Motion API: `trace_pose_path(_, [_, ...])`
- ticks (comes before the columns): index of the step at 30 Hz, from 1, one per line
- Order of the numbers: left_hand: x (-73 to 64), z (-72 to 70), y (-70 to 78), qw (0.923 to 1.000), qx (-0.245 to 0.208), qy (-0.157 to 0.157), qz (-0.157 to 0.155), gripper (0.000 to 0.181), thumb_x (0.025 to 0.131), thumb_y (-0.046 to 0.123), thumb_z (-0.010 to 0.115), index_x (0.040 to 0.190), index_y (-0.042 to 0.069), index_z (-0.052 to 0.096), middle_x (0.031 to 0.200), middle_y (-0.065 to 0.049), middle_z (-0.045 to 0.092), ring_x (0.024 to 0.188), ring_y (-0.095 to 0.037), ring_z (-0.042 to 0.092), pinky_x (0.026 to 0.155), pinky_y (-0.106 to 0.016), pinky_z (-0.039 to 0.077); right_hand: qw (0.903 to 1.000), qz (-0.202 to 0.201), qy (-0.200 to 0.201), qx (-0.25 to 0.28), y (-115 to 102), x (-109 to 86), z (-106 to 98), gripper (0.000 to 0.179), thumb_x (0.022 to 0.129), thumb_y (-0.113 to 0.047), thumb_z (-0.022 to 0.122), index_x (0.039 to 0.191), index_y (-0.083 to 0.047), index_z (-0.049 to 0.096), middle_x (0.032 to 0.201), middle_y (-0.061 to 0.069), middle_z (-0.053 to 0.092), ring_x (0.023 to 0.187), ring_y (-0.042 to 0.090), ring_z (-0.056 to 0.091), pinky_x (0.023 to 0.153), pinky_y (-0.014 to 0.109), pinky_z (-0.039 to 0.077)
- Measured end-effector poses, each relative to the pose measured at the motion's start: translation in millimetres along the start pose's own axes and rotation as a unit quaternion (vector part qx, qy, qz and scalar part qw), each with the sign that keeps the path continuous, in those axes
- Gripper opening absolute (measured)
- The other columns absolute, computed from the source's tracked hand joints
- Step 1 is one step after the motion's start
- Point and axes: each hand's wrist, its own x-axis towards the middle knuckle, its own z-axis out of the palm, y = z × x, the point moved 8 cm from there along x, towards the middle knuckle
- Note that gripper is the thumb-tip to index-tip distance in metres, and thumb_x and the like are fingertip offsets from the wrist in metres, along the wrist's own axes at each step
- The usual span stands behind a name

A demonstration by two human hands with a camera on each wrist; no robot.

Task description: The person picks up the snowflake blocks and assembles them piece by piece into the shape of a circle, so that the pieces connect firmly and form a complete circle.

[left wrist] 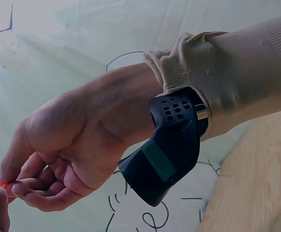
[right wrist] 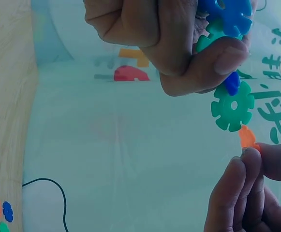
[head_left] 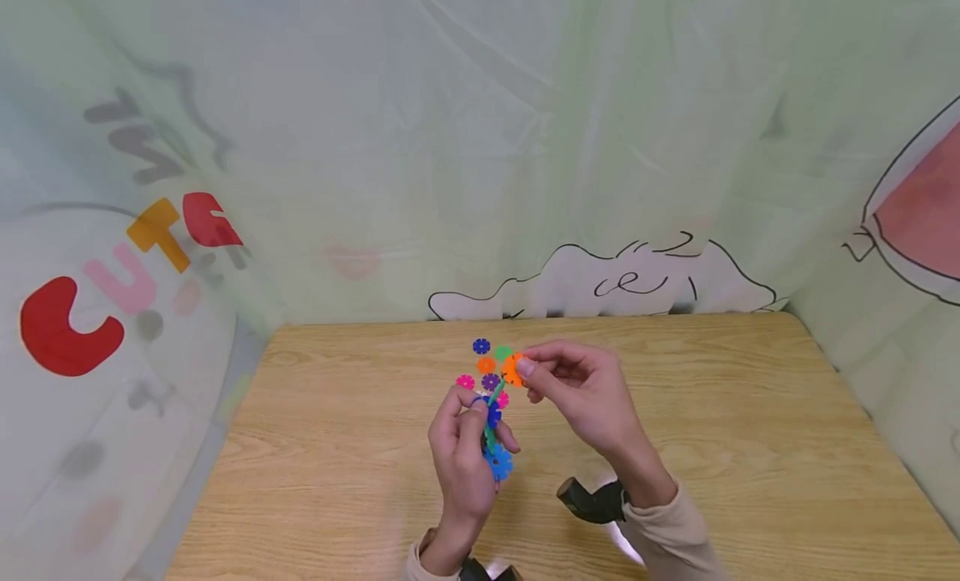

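Note:
In the head view my left hand (head_left: 461,452) holds a chain of notched plastic discs, with a light blue disc (head_left: 498,463) at the lower end and a dark blue disc (head_left: 493,412) higher up. A green disc (right wrist: 232,106) sticks out from this chain past the left fingers. My right hand (head_left: 588,389) pinches an orange disc (head_left: 513,369) between thumb and fingers. In the right wrist view the orange disc (right wrist: 247,137) stands edge-on, right at the green disc's notched rim. The left wrist view shows mostly the right hand (left wrist: 67,150), with the orange piece largely hidden.
Several loose discs lie on the wooden table (head_left: 322,448) beyond the hands, among them a blue disc (head_left: 482,346), an orange one (head_left: 486,365), a purple one (head_left: 491,382) and a pink one (head_left: 465,383). A printed curtain (head_left: 480,147) hangs behind the table.

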Motion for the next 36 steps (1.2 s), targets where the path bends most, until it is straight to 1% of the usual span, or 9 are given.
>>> trace_pose_path(3, [0.1, 0.7, 2.7, 0.9998, 0.004, -0.005, 0.021, 0.026, 0.109, 0.004, 0.039, 0.085, -0.006, 0.044, 0.053, -0.026, 0.055, 0.045, -0.013, 0.06, 0.032, -0.028, 0.041, 0.9999, -0.009, 0.004, -0.006, -2, -0.4, 0, 0.013, 0.097, -0.003, 0.074, 0.108, 0.004, 0.077, 0.08, -0.004, 0.074, 0.066, 0.016, 0.069, 0.066, 0.025, 0.061])
trace_pose_path(6, [0.1, 1.2, 4.6, 0.9994, 0.005, -0.01, 0.033, 0.025, 0.108, 0.002, 0.039, 0.085, -0.005, 0.044, 0.051, -0.025, 0.055, 0.044, -0.015, 0.059, 0.032, -0.029, 0.041, 0.9997, -0.022, -0.004, -0.009, -3, -0.1, 0, 0.014, 0.097, -0.002, 0.074, 0.11, 0.003, 0.077, 0.082, -0.004, 0.074, 0.066, 0.016, 0.068, 0.065, 0.025, 0.06])
trace_pose_path(10, [0.5, 1.7, 4.3, 0.9996, -0.001, -0.017, 0.025, 0.025, 0.107, 0.002, 0.039, 0.083, -0.005, 0.044, 0.05, -0.025, 0.053, 0.043, -0.015, 0.058, 0.031, -0.029, 0.04, 0.9993, -0.035, -0.011, 0.0, -4, 0.0, -3, 0.015, 0.097, 0.001, 0.072, 0.111, 0.005, 0.077, 0.085, -0.004, 0.074, 0.065, 0.016, 0.065, 0.064, 0.024, 0.058])
trace_pose_path(16, [-0.7, 2.5, 1.1, 0.9996, 0.005, -0.025, -0.009, 0.027, 0.107, 0.005, 0.041, 0.083, -0.006, 0.046, 0.052, -0.027, 0.053, 0.043, -0.012, 0.056, 0.033, -0.026, 0.041, 0.9998, -0.019, 0.004, -0.006, -5, -1.5, -3, 0.014, 0.097, -0.001, 0.074, 0.109, 0.004, 0.077, 0.081, -0.003, 0.074, 0.065, 0.016, 0.068, 0.065, 0.025, 0.061])
trace_pose_path(20, [-1.0, 1.7, 3.7, 0.9998, 0.007, -0.019, 0.004, 0.026, 0.107, 0.003, 0.04, 0.083, -0.006, 0.046, 0.052, -0.026, 0.052, 0.043, -0.012, 0.057, 0.033, -0.027, 0.043, 0.9998, -0.019, 0.003, -0.005, -8, -3.7, 2, 0.013, 0.094, 0.0, 0.076, 0.107, 0.004, 0.078, 0.082, -0.002, 0.076, 0.064, 0.016, 0.07, 0.065, 0.027, 0.063])
trace_pose_path(25, [-0.5, 1.0, 7.8, 0.9993, -0.002, -0.017, 0.033, 0.026, 0.106, 0.002, 0.039, 0.082, -0.006, 0.044, 0.05, -0.025, 0.051, 0.04, -0.016, 0.055, 0.03, -0.029, 0.04, 0.9983, -0.053, 0.007, 0.024, -14, -7.3, 6, 0.006, 0.093, 0.005, 0.076, 0.098, 0.008, 0.077, 0.082, -0.003, 0.077, 0.06, 0.014, 0.069, 0.061, 0.026, 0.063])
trace_pose_path(28, [-0.9, -0.2, 8.4, 0.9993, -0.004, -0.015, 0.034, 0.026, 0.106, 0.002, 0.038, 0.082, -0.006, 0.044, 0.049, -0.025, 0.051, 0.038, -0.019, 0.053, 0.029, -0.029, 0.038, 0.9949, -0.084, 0.005, 0.056, -18, -9.3, 10, 0.002, 0.093, 0.008, 0.074, 0.092, 0.01, 0.074, 0.079, -0.004, 0.076, 0.058, 0.013, 0.068, 0.057, 0.026, 0.062])
trace_pose_path(32, [-0.7, -2.4, 9.3, 0.9995, 0.003, -0.009, 0.031, 0.027, 0.106, 0.001, 0.038, 0.081, -0.006, 0.045, 0.05, -0.024, 0.05, 0.038, -0.022, 0.051, 0.029, -0.029, 0.038, 0.9898, -0.114, 0.003, 0.086, -22, -11.5, 16, 0.006, 0.092, 0.013, 0.071, 0.088, 0.01, 0.072, 0.078, -0.005, 0.074, 0.057, 0.011, 0.067, 0.052, 0.023, 0.058])
trace_pose_path(36, [-0.2, -4.6, 10.5, 0.9994, 0.008, -0.001, 0.032, 0.027, 0.106, 0.0, 0.037, 0.08, -0.005, 0.045, 0.05, -0.024, 0.049, 0.038, -0.022, 0.05, 0.028, -0.029, 0.038, 0.9881, -0.122, 0.004, 0.094, -23, -12.2, 19, 0.008, 0.092, 0.015, 0.07, 0.087, 0.009, 0.071, 0.077, -0.005, 0.074, 0.056, 0.01, 0.066, 0.051, 0.023, 0.057])
